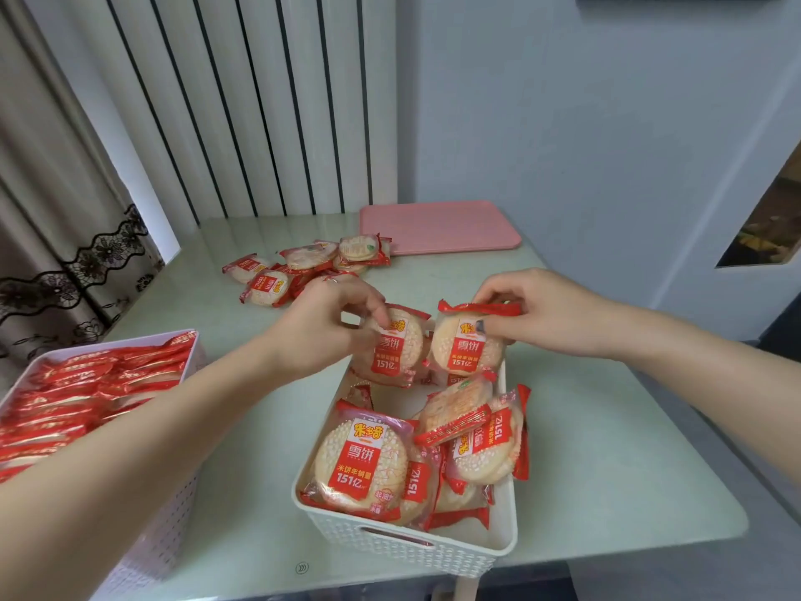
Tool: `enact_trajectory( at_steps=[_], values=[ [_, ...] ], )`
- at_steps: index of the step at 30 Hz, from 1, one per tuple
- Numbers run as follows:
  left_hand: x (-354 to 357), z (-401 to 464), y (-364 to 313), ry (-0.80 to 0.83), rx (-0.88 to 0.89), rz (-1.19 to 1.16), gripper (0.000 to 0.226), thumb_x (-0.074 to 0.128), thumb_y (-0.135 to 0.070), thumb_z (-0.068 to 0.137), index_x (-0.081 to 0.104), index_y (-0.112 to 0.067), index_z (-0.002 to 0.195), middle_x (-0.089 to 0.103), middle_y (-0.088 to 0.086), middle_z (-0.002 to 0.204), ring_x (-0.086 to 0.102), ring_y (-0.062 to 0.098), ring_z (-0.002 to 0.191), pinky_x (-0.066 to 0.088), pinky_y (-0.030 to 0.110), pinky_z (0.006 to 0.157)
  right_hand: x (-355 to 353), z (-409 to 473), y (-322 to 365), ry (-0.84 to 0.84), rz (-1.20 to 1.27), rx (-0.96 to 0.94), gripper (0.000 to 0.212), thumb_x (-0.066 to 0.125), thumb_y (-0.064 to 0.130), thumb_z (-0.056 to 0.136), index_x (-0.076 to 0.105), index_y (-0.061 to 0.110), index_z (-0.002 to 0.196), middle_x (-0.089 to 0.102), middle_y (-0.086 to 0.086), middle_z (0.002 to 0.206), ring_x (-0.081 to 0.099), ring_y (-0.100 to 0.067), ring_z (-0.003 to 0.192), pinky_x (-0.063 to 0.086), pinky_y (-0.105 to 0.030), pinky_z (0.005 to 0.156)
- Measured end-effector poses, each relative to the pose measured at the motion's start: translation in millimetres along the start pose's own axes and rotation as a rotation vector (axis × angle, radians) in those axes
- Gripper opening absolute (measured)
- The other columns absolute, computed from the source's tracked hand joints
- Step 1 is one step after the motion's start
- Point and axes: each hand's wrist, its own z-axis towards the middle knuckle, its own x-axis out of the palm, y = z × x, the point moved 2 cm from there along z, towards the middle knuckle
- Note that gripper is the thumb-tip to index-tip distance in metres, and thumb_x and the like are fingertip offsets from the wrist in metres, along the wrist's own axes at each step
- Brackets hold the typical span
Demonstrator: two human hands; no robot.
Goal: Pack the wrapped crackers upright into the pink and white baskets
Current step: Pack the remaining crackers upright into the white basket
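Note:
A white basket (403, 542) stands at the table's front middle, holding several red-and-clear wrapped crackers, some upright, some leaning. My left hand (327, 323) pinches the top of one wrapped cracker (396, 353) standing at the basket's far end. My right hand (544, 314) pinches another wrapped cracker (466, 344) by its top edge, upright beside the first. A pink basket (151, 553) at the front left is packed with upright crackers (86, 383). A loose pile of crackers (299, 266) lies further back on the table.
A pink lid or tray (437, 227) lies flat at the table's far side against the wall. A curtain hangs at the left and a ribbed white panel stands behind the table. The table's right edge (676, 427) runs diagonally.

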Motion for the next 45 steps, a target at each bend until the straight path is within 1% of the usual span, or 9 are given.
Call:
enact_trajectory(
  at_steps=[4,7,17,20,24,26,32,38,45],
  values=[
    [14,4,0,-0.030,0.039,0.007,0.026,0.070,0.006,0.075,0.058,-0.016,0.079,0.061,0.003,0.090,0.060,0.020,0.089,0.055,0.044,0.077,8,2,-2,-0.104,-0.243,-0.036,0.016,0.068,0.023,0.084,0.067,0.027,0.100,0.071,0.006,0.087,0.065,-0.014,0.082,0.052,-0.036,0.075],
    [24,10,4,0.000,0.137,0.268,0.036,0.067,0.003,0.071,0.044,-0.021,0.084,0.051,-0.003,0.087,0.047,0.019,0.080,0.042,0.037,0.066,20,4,-1,-0.095,-0.492,-0.092,0.019,0.061,0.026,0.083,0.061,0.028,0.101,0.070,0.005,0.093,0.063,-0.022,0.086,0.053,-0.041,0.073],
    [56,27,5,0.078,0.064,1.144,0.063,0.068,-0.022,0.073,0.033,-0.018,0.126,0.043,0.010,0.123,0.043,0.029,0.110,0.039,0.037,0.091,41,16,-1,0.070,-0.678,-0.072,0.023,0.067,0.025,0.084,0.046,0.024,0.073,0.047,0.004,0.092,0.049,-0.018,0.088,0.032,-0.032,0.064],
    [61,30,11,0.131,0.058,1.101,0.077,0.071,-0.043,0.075,0.028,-0.020,0.134,0.047,0.009,0.125,0.048,0.030,0.112,0.041,0.040,0.098,40,17,-1,0.070,-0.687,-0.066,0.034,0.067,0.023,0.083,0.039,0.026,0.065,0.044,0.005,0.087,0.046,-0.017,0.086,0.032,-0.032,0.065],
    [61,34,12,0.177,0.013,0.909,0.074,0.070,-0.057,0.078,0.036,-0.024,0.135,0.056,0.005,0.120,0.056,0.028,0.108,0.040,0.034,0.075,38,16,0,0.105,-0.717,-0.034,0.032,0.068,0.025,0.082,0.040,0.026,0.066,0.042,0.005,0.087,0.047,-0.019,0.090,0.039,-0.033,0.071],
    [61,36,11,0.176,0.017,0.895,0.069,0.071,-0.056,0.080,0.039,-0.023,0.131,0.057,0.005,0.118,0.056,0.028,0.108,0.038,0.034,0.070,38,18,2,0.076,-0.724,-0.059,0.023,0.071,0.031,0.080,0.049,0.025,0.084,0.043,0.005,0.097,0.046,-0.019,0.098,0.040,-0.033,0.078],
    [61,41,7,0.213,0.007,0.966,0.076,0.073,-0.056,0.082,0.035,-0.019,0.136,0.057,0.006,0.120,0.058,0.027,0.112,0.047,0.036,0.075,51,34,9,0.160,-0.673,-0.029,0.086,0.074,0.056,0.073,0.035,0.028,0.143,0.047,0.001,0.122,0.054,-0.021,0.105,0.047,-0.037,0.078],
    [53,43,11,0.243,-0.052,1.015,0.074,0.080,-0.054,0.077,0.039,-0.019,0.128,0.060,0.006,0.116,0.062,0.026,0.105,0.043,0.034,0.067,49,43,-5,0.221,-0.683,0.051,0.046,0.071,0.055,0.082,0.038,0.029,0.100,0.054,0.002,0.088,0.056,-0.025,0.080,0.043,-0.035,0.061],
    [47,42,12,0.316,-0.106,1.071,0.076,0.086,-0.041,0.075,0.038,-0.018,0.130,0.060,0.007,0.118,0.064,0.028,0.105,0.045,0.035,0.067,49,49,-1,0.262,-0.642,0.090,0.042,0.077,0.044,0.080,0.045,0.024,0.100,0.054,0.001,0.088,0.057,-0.023,0.080,0.043,-0.033,0.062]
  ],
)
